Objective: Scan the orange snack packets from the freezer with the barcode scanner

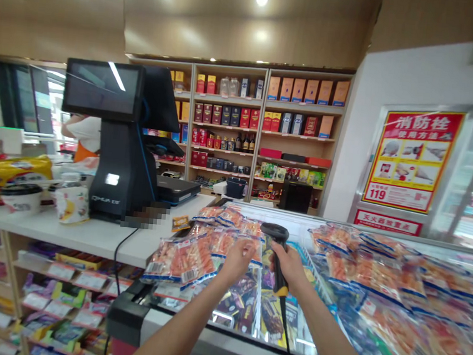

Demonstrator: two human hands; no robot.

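Note:
My right hand (289, 265) is wrapped round the grip of a black and yellow barcode scanner (279, 271). The scanner stands upright, its head on top and its cable (286, 333) hanging down. Left of it, my left hand (238, 259) is closed with curled fingers; whether anything is in them I cannot make out. Beside and behind that hand lie clear plastic packs of orange-pink food (195, 260), piled on the glass top of a display freezer (221, 335). Dark and yellow packages (271, 317) show through the glass below my hands.
More food packs (381, 275) cover the right side. At left, a white counter (116, 247) bears a black checkout terminal (114, 171), a patterned cup (71, 200) and a cup with a dark lid (21, 198). Boxed goods fill shelves (229, 101) behind. A snack shelf (62, 294) stands below the counter.

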